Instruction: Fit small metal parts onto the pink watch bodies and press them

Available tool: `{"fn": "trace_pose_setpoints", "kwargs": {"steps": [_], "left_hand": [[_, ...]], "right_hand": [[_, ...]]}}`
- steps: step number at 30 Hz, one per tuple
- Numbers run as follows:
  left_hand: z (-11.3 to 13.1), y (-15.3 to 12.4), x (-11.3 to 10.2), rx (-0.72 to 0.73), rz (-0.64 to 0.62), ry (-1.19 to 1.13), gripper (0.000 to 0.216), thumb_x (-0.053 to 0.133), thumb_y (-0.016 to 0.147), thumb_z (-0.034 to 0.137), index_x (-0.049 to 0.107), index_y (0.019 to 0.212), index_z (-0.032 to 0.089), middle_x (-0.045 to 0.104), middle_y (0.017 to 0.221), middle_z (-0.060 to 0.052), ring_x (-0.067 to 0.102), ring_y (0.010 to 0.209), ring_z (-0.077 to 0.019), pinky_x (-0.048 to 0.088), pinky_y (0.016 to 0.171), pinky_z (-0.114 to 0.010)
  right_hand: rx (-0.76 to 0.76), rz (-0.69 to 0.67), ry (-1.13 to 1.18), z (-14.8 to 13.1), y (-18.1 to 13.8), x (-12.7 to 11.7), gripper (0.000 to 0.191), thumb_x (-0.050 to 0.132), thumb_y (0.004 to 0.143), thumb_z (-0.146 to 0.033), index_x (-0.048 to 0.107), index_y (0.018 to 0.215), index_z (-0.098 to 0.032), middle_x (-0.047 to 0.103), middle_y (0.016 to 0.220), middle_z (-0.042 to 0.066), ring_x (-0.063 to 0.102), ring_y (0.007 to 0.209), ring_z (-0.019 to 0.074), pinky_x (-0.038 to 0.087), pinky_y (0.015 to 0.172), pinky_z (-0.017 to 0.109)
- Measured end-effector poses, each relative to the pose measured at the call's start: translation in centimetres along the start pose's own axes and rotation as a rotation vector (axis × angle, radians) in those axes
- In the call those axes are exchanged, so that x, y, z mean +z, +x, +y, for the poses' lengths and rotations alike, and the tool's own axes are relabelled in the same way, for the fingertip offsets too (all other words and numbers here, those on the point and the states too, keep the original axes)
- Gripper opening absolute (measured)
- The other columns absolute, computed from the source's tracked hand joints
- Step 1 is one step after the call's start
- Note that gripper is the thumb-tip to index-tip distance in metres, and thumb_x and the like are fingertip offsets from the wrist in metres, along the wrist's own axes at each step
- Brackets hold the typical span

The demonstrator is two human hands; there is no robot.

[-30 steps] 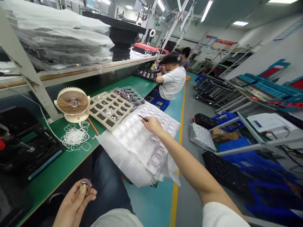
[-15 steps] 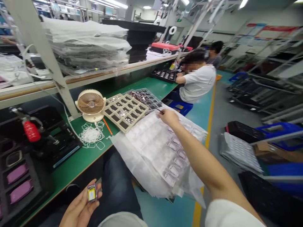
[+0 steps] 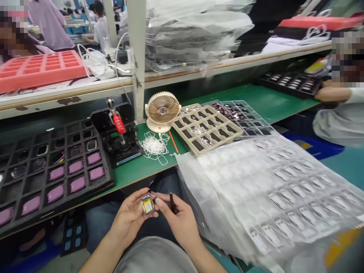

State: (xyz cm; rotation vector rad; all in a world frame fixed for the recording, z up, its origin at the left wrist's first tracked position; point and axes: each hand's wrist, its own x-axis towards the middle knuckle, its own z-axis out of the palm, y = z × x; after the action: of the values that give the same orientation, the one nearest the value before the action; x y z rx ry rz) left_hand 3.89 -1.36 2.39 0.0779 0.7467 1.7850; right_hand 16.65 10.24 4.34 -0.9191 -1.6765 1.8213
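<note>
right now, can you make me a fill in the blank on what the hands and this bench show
1. The left hand holds a small part with a ____ face.
2. The thin dark tool sits in the ____ hand.
3. The toggle clamp has a ____ handle.
4. The black tray holds ____ pieces in its near rows.
Missing words: yellow; right; red; purple.

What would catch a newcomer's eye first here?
Low centre, the left hand and right hand meet on a small yellow-faced part, the right also gripping a thin dark tool. A big clear blister tray spreads to the right; a black tray of purple pieces lies left.
</note>
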Motion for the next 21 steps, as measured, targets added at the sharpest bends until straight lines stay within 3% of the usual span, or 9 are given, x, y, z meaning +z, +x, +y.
{"fn": "trace_pose_setpoints", "kwargs": {"steps": [4,7,12,17,21], "left_hand": [[0.6,-0.7,-0.9,0.078,-0.018,-0.032,0.036,0.089,0.082,0.022,0.081,0.117,0.022,0.082,0.116,-0.01,0.078,0.099,-0.0267,0.066,0.088,-0.039],[0.8,-0.9,-1.0,0.123,-0.014,-0.034,0.036,0.089,0.082,0.022,0.082,0.117,0.024,0.082,0.117,-0.009,0.078,0.098,-0.025,0.066,0.084,-0.038],[1.2,-1.1,-0.4,0.19,0.075,0.039,0.03,0.088,0.084,0.021,0.084,0.113,0.024,0.079,0.129,-0.011,0.076,0.111,-0.0238,0.062,0.093,-0.032],[1.0,-1.1,-0.1,0.272,0.178,0.142,0.026,0.087,0.085,0.029,0.085,0.111,0.025,0.076,0.134,-0.013,0.074,0.12,-0.0255,0.062,0.095,-0.031],[0.7,-1.1,-0.3,0.338,0.223,0.199,0.043,0.093,0.078,0.027,0.082,0.119,0.03,0.08,0.126,-0.011,0.077,0.112,-0.0229,0.062,0.096,-0.029]], "right_hand": [[0.085,-0.159,0.067,-0.9,0.7,0.0,0.038,0.08,0.089,-0.054,0.085,0.11,-0.023,0.082,0.096,0.008,0.078,0.096,0.0289,0.063,0.097,0.044],[0.077,-0.169,0.02,-1.2,0.8,0.0,0.036,0.085,0.086,-0.048,0.085,0.112,-0.024,0.082,0.108,0.009,0.079,0.103,0.03,0.064,0.097,0.044],[-0.303,-0.085,-0.153,-1.3,0.5,1.1,0.014,0.083,0.09,-0.027,0.084,0.105,-0.027,0.079,0.121,0.007,0.079,0.106,0.025,0.066,0.097,0.035],[-0.517,-0.085,-0.272,-0.8,0.7,1.8,0.027,0.08,0.091,-0.014,0.081,0.114,-0.028,0.079,0.124,0.004,0.079,0.107,0.0207,0.065,0.099,0.029],[-0.597,-0.133,-0.289,-0.4,1.2,1.7,0.035,0.08,0.091,-0.01,0.078,0.121,-0.029,0.077,0.128,0.003,0.079,0.108,0.0193,0.064,0.1,0.027]]}}
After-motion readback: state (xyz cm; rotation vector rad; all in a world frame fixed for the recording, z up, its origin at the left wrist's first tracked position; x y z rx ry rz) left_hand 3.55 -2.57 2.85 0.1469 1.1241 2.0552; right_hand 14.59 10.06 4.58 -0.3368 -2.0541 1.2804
